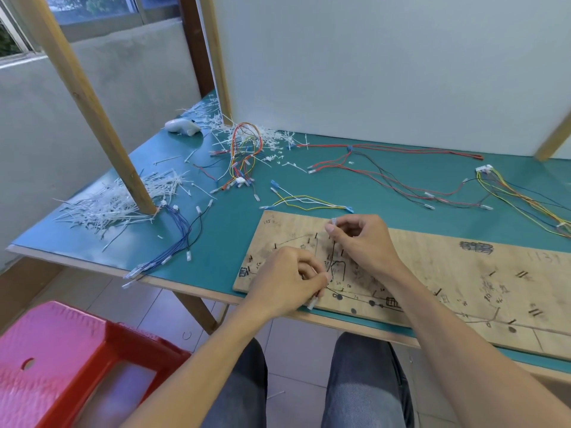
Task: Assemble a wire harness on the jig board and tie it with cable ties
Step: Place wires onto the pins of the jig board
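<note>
A wooden jig board [432, 267] with black pegs and drawn routing lines lies on the teal table in front of me. Both hands work over its left end. My right hand [364, 242] pinches the upper end of a thin black wire [332, 257], whose white terminal sticks up above the fingertips. My left hand [287, 282] pinches the lower end of the same wire, with its white terminal [312, 303] poking out below the fingers. The wire runs between the hands past the pegs.
Loose wires lie behind the board: a yellow-white set [306, 200], red-black leads [386, 168], a multicoloured bundle [244, 156], blue wires [176, 239], yellow-green wires [522, 199]. White cable ties [108, 205] are heaped at the left around a wooden post [102, 118]. A red stool [71, 359] stands lower left.
</note>
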Tool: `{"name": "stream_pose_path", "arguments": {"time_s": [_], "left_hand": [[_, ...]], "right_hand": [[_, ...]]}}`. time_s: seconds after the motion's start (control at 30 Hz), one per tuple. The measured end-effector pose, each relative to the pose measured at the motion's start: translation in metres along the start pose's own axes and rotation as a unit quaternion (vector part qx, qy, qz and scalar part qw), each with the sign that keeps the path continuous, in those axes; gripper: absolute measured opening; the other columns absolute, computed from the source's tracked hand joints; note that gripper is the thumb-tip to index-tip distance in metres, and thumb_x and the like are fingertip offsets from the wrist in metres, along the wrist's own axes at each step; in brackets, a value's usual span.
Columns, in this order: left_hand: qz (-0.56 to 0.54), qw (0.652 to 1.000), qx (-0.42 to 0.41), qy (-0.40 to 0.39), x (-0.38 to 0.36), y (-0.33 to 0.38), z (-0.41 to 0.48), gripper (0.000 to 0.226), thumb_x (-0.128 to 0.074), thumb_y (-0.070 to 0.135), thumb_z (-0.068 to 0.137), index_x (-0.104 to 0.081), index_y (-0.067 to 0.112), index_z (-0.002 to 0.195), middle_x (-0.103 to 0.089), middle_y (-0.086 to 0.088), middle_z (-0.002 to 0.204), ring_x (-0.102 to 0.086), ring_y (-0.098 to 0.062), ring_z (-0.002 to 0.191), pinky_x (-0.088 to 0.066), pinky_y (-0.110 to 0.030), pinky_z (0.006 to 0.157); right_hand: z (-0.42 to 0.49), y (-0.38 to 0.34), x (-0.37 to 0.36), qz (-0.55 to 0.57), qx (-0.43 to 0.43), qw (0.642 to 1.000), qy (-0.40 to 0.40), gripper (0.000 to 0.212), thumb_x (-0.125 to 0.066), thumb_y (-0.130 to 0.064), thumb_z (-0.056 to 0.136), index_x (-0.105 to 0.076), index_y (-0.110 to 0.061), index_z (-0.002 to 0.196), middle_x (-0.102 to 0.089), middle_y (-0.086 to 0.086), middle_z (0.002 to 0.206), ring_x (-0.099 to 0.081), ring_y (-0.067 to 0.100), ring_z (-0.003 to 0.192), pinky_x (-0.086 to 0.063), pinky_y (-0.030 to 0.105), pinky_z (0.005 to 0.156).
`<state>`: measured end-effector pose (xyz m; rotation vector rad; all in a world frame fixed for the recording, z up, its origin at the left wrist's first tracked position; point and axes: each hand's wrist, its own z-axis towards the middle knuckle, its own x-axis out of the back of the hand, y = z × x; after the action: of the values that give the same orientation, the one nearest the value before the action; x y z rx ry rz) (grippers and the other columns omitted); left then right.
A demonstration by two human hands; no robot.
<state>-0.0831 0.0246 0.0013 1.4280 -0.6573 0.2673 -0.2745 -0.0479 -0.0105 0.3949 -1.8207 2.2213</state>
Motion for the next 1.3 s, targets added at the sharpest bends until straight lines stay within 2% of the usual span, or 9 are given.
{"name": "stream_pose_path", "arguments": {"time_s": [0.13,0.23,0.3,0.4,0.53,0.8,0.97,1.13,1.3], "left_hand": [[-0.051,0.997,0.017,-0.047,0.007,0.001,0.004,0.012,-0.078,0.032,0.091,-0.073,0.023,0.085,-0.077,0.007,0.069,-0.068,-0.002,0.06,-0.049,-0.021,0.071],[-0.031,0.996,0.017,-0.085,0.01,0.004,0.005,0.011,-0.078,0.029,0.09,-0.071,0.021,0.089,-0.077,0.007,0.07,-0.065,0.001,0.059,-0.044,-0.022,0.07],[-0.014,0.995,0.016,-0.099,0.011,0.004,0.004,0.014,-0.079,0.03,0.088,-0.068,0.024,0.095,-0.077,0.009,0.07,-0.065,0.004,0.063,-0.045,-0.028,0.076],[0.031,0.993,0.01,-0.116,0.014,0.004,0.001,0.033,-0.08,0.04,0.085,-0.061,0.033,0.11,-0.077,0.016,0.072,-0.062,0.01,0.069,-0.046,-0.032,0.083],[0.048,0.989,0.009,-0.141,0.016,0.006,-0.002,0.036,-0.081,0.043,0.085,-0.059,0.033,0.112,-0.077,0.017,0.073,-0.068,0.006,0.084,-0.048,-0.037,0.099],[0.036,0.985,0.01,-0.166,0.018,0.008,-0.003,0.034,-0.081,0.033,0.085,-0.054,0.027,0.106,-0.078,0.013,0.074,-0.067,0.003,0.074,-0.052,-0.038,0.091],[0.051,0.983,0.0,-0.177,0.019,0.008,0.0,0.044,-0.079,0.023,0.082,-0.036,0.019,0.091,-0.077,0.01,0.071,-0.059,-0.006,0.064,-0.051,-0.043,0.084],[0.06,0.977,-0.023,-0.205,0.022,0.008,-0.001,0.047,-0.079,0.02,0.081,-0.031,0.019,0.086,-0.077,0.008,0.07,-0.074,-0.011,0.08,-0.052,-0.048,0.093],[0.114,0.974,-0.037,-0.194,0.019,0.006,-0.002,0.047,-0.08,0.028,0.083,-0.034,0.02,0.084,-0.075,0.014,0.066,-0.068,0.0,0.069,-0.053,-0.04,0.086]], "right_hand": [[-0.001,-0.003,0.001,0.028,0.006,1.0,-0.001,0.015,-0.083,-0.025,0.091,-0.075,-0.021,0.103,-0.078,-0.001,0.073,-0.067,0.006,0.06,-0.049,0.017,0.059],[-0.005,-0.007,0.0,-0.005,0.018,1.0,-0.012,0.019,-0.085,-0.027,0.089,-0.07,-0.022,0.101,-0.077,-0.001,0.072,-0.067,0.008,0.06,-0.05,0.018,0.063],[-0.008,-0.008,0.0,-0.03,0.019,0.999,-0.011,0.021,-0.086,-0.028,0.088,-0.069,-0.022,0.098,-0.077,-0.003,0.071,-0.067,0.009,0.062,-0.051,0.02,0.066],[-0.015,-0.008,0.002,-0.045,0.02,0.999,-0.01,0.024,-0.088,-0.034,0.085,-0.068,-0.026,0.096,-0.077,-0.006,0.071,-0.067,0.009,0.063,-0.05,0.018,0.066],[-0.023,-0.007,-0.002,-0.06,0.026,0.998,0.002,0.03,-0.091,-0.041,0.078,-0.069,-0.027,0.093,-0.077,-0.008,0.071,-0.068,0.007,0.065,-0.048,0.014,0.065],[-0.018,-0.003,0.001,-0.037,0.009,0.999,0.007,0.034,-0.094,-0.045,0.073,-0.073,-0.025,0.09,-0.078,-0.008,0.073,-0.064,0.001,0.061,-0.043,0.008,0.06],[-0.015,0.002,-0.001,-0.042,0.006,0.999,0.005,0.031,-0.095,-0.04,0.073,-0.074,-0.021,0.084,-0.077,-0.008,0.072,-0.068,0.0,0.063,-0.043,0.007,0.06],[-0.015,0.005,-0.002,-0.041,0.005,0.999,0.0,0.028,-0.094,-0.037,0.075,-0.074,-0.017,0.078,-0.077,-0.005,0.076,-0.068,0.003,0.066,-0.048,0.013,0.062],[-0.015,0.002,-0.002,-0.042,0.017,0.999,-0.007,0.02,-0.092,-0.035,0.079,-0.077,-0.022,0.074,-0.076,-0.005,0.075,-0.067,0.005,0.067,-0.05,0.018,0.062]]}}
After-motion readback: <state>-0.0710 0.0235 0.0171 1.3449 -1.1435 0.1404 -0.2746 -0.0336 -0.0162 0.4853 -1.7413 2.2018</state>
